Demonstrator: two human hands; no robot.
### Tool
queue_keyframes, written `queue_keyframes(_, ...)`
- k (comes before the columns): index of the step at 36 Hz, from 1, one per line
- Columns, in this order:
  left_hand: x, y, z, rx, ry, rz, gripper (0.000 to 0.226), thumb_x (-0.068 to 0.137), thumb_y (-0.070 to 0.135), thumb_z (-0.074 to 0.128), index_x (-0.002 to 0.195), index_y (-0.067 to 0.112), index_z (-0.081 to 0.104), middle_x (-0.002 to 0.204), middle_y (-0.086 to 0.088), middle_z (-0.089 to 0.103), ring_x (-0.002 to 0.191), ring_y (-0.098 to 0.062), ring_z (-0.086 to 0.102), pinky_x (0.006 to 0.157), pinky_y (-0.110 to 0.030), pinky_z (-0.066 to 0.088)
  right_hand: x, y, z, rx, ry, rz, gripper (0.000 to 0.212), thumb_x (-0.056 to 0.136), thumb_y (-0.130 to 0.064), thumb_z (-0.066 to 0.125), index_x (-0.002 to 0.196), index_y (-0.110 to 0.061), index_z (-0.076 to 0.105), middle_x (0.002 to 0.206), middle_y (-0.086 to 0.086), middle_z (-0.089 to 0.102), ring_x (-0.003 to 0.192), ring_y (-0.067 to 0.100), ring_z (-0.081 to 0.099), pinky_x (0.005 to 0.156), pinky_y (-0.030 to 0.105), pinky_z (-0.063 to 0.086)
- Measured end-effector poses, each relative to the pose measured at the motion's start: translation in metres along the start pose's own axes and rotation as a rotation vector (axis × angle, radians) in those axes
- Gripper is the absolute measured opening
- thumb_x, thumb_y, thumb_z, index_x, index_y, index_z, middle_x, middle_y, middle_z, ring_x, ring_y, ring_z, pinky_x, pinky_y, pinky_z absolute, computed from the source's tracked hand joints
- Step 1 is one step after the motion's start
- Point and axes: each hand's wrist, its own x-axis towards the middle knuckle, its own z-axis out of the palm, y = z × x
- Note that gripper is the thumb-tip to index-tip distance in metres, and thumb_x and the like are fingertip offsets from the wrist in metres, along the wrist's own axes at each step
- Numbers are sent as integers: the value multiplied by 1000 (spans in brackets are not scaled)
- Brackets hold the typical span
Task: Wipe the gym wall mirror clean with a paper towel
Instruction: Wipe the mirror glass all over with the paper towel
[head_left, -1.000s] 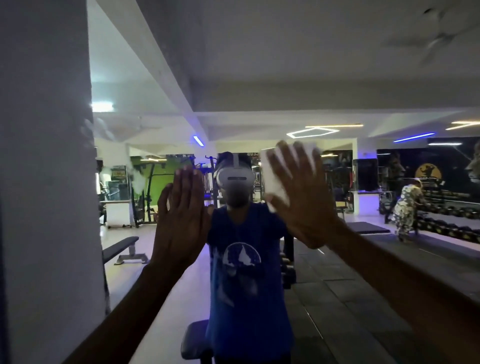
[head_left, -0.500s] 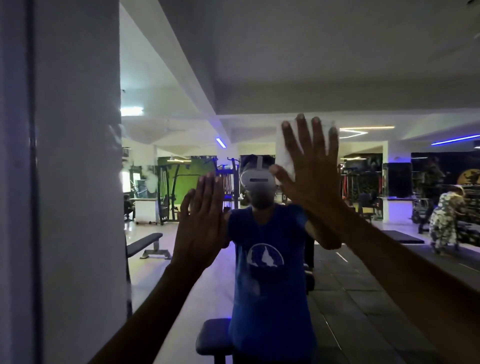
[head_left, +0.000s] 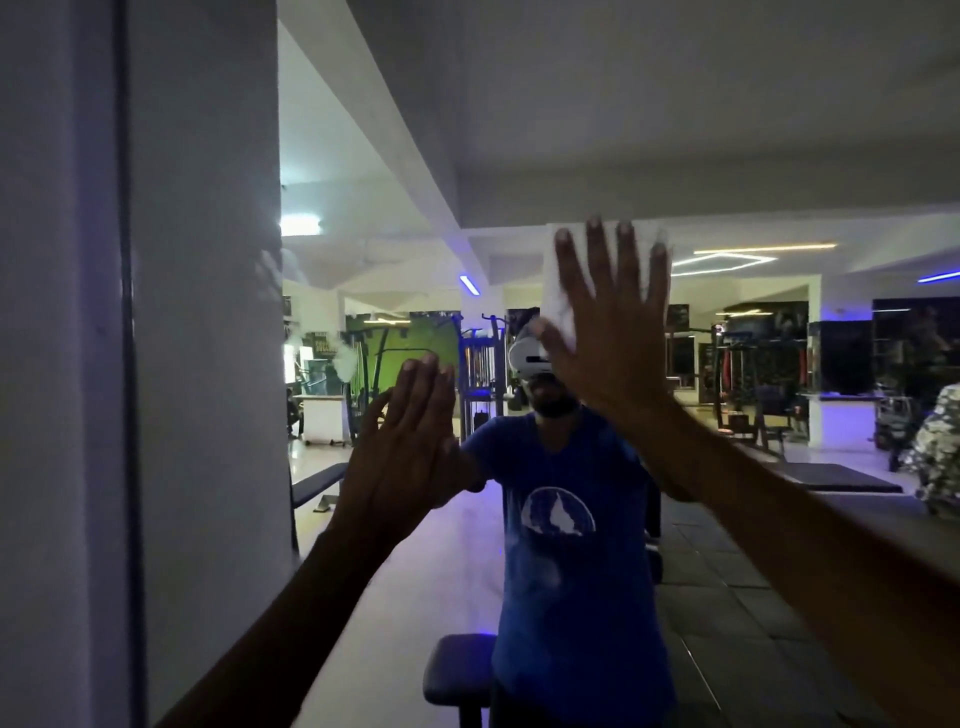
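The wall mirror (head_left: 675, 130) fills most of the view and reflects the gym and a person in a blue shirt. My right hand (head_left: 610, 327) lies flat on the glass with straight, spread fingers, pressing a white paper towel (head_left: 558, 291) against it at about head height. The towel shows above and left of the fingers; the rest is hidden under the palm. My left hand (head_left: 410, 441) rests flat on the mirror lower and to the left, fingers straight and together, holding nothing. Pale smudges (head_left: 340, 358) show on the glass left of that hand.
The mirror's dark left edge (head_left: 127, 364) runs beside a grey wall strip (head_left: 52, 364). A padded black seat (head_left: 457, 670) shows low in the reflection. Benches, racks and another person at the far right appear only as reflections.
My right hand has slid the towel up the glass and slightly left, its fingers turning more upright. My left hand stays pressed on the mirror. The view has shifted, showing more of the left wall.
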Motion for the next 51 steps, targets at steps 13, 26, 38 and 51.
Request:
queue_keyframes(13, -9, -80, 20, 102, 76, 70, 67, 106, 32, 34, 164, 1, 23, 172, -19, 17, 161, -32, 18, 122, -49, 24, -19, -3, 1, -94, -112, -122, 88, 102, -73, 25, 170, -19, 11, 177, 15, 4, 163, 37, 3, 127, 67, 10)
queue_keyframes(26, -10, -83, 5, -76, 173, 52, 44, 101, 20, 44, 134, -2, 62, 144, -26, 58, 138, -40, 54, 101, -49, 38, -205, -86, 23, -30, -237, -76, 82, 106, -66, 29, 170, -21, 9, 177, 14, -1, 163, 39, 2, 125, 70, 13)
queue_keyframes(38, -33, -32, 45, -97, 99, 40, 72, 106, 39, 41, 164, 2, 22, 171, -26, 12, 161, -39, 10, 126, -58, 19, -152, -72, 14, -136, -156, 333, 89, 100, -67, 34, 170, -16, 9, 174, 23, 8, 161, 46, 8, 125, 70, 10)
queue_keyframes(51, -50, -43, 50, -2, 186, 42, 64, 110, 38, 32, 166, 8, 20, 174, -16, 12, 162, -32, 12, 128, -50, 13, -209, 78, 9, -113, -164, 192, 73, 107, -50, 30, 170, -17, 11, 176, 21, 5, 163, 41, 4, 128, 66, 5)
